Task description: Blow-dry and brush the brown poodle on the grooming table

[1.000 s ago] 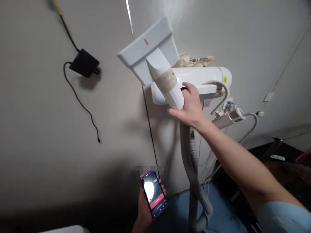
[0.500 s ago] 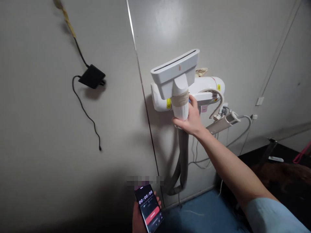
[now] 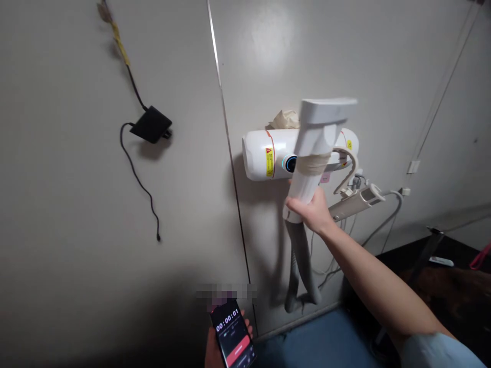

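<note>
Wall: plain grey panels (image 3: pixel 76 194), a thin seam running down left of centre.
Adapter: a black block (image 3: pixel 151 124) hanging by its cord, a thin lead trailing below.
Phone: low in my view, the person's left hand (image 3: pixel 212 350) is curled round a phone (image 3: pixel 233 335) reading 00:00:01.
Wall unit: a white cylinder (image 3: pixel 255 153) with yellow labels and a blue-lit dial, a crumpled cream bundle (image 3: pixel 286 119) showing above it.
Hose: a grey hose (image 3: pixel 297 245) dropping from the handle and looping near the blue floor (image 3: pixel 326 327).
Nozzle: a white nozzle (image 3: pixel 326 122), wide end up and tilted right, in front of the cylinder's right part; the right hand (image 3: pixel 316 209) grips its handle.
Tube: a beige tube (image 3: pixel 356 201), slanting beyond that wrist.
Switch: a white plate (image 3: pixel 413 166), farther right.
</note>
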`<state>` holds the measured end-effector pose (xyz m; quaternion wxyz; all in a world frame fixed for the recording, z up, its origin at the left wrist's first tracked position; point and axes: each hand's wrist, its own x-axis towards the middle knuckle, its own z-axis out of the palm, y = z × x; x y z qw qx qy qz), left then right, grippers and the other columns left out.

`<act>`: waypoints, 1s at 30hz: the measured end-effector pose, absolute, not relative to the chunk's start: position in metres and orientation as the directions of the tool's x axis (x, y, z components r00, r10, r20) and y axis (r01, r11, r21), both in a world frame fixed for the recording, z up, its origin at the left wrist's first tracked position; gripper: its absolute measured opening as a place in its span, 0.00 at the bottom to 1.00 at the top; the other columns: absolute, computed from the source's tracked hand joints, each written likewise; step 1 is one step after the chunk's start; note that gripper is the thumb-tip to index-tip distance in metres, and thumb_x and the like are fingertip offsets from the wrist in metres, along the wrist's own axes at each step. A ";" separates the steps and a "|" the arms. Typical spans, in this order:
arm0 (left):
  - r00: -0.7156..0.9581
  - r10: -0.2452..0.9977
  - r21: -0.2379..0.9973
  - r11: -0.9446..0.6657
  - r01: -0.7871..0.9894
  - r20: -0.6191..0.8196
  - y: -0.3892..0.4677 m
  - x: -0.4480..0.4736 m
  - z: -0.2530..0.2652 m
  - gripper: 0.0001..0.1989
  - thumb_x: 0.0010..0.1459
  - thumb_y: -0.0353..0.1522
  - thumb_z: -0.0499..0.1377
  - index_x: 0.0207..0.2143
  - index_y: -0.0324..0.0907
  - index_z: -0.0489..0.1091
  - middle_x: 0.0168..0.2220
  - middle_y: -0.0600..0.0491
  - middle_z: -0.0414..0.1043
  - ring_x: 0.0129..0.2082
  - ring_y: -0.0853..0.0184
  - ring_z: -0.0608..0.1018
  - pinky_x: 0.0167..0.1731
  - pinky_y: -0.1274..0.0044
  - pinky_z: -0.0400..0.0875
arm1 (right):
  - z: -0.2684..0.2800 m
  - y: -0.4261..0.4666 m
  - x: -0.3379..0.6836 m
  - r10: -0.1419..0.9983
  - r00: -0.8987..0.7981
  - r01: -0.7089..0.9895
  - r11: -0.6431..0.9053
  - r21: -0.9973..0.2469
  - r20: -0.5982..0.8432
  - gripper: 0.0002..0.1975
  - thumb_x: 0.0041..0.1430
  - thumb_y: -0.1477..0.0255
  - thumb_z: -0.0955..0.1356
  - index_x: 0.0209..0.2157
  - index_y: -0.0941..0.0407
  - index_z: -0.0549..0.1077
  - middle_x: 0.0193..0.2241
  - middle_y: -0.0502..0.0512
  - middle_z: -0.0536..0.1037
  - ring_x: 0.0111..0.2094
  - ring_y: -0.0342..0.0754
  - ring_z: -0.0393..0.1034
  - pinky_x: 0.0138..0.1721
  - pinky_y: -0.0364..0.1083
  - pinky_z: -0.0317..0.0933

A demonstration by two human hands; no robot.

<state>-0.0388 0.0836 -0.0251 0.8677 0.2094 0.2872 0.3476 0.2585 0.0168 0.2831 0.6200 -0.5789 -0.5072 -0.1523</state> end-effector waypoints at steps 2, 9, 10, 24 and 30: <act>0.595 0.722 0.568 0.671 -0.477 -0.353 0.084 -0.041 -0.027 0.21 0.58 0.41 0.54 0.40 0.34 0.79 0.37 0.38 0.80 0.36 0.52 0.81 0.40 0.65 0.74 | 0.280 0.016 0.254 0.376 0.408 0.819 0.252 -0.515 0.832 0.19 0.43 0.62 0.69 0.37 0.57 0.67 0.40 0.60 0.74 0.37 0.55 0.70 0.36 0.53 0.66; 0.596 0.731 0.549 0.663 -0.509 -0.332 0.076 -0.045 -0.026 0.21 0.58 0.41 0.54 0.40 0.35 0.79 0.38 0.39 0.80 0.37 0.53 0.81 0.41 0.65 0.75 | 0.281 0.022 0.247 0.533 0.174 0.976 0.019 -0.217 0.828 0.17 0.41 0.66 0.71 0.33 0.56 0.65 0.65 0.71 0.52 0.51 0.65 0.68 0.36 0.54 0.68; 0.585 0.739 0.556 0.655 -0.511 -0.333 0.075 -0.045 -0.025 0.21 0.58 0.41 0.53 0.39 0.35 0.79 0.38 0.39 0.80 0.37 0.52 0.81 0.41 0.65 0.75 | 0.282 0.021 0.247 0.531 0.197 0.972 0.002 -0.235 0.824 0.17 0.41 0.66 0.71 0.33 0.56 0.65 0.65 0.71 0.52 0.51 0.65 0.67 0.36 0.54 0.68; 0.646 0.626 0.486 0.769 -0.415 -0.438 0.042 -0.004 0.006 0.31 0.64 0.47 0.44 0.37 0.32 0.77 0.31 0.42 0.78 0.32 0.57 0.80 0.38 0.67 0.74 | 0.192 -0.127 0.273 0.395 0.771 0.582 -0.118 -0.805 0.500 0.17 0.39 0.63 0.72 0.32 0.55 0.72 0.30 0.55 0.75 0.30 0.54 0.71 0.31 0.51 0.66; 0.565 0.573 0.581 0.791 -0.192 -0.594 0.018 0.029 -0.031 0.21 0.62 0.44 0.53 0.37 0.33 0.74 0.27 0.48 0.75 0.23 0.66 0.77 0.25 0.77 0.71 | 0.067 -0.265 0.296 0.196 0.977 -0.090 0.050 -0.995 -0.079 0.26 0.35 0.63 0.73 0.40 0.57 0.73 0.30 0.55 0.77 0.27 0.52 0.72 0.26 0.48 0.67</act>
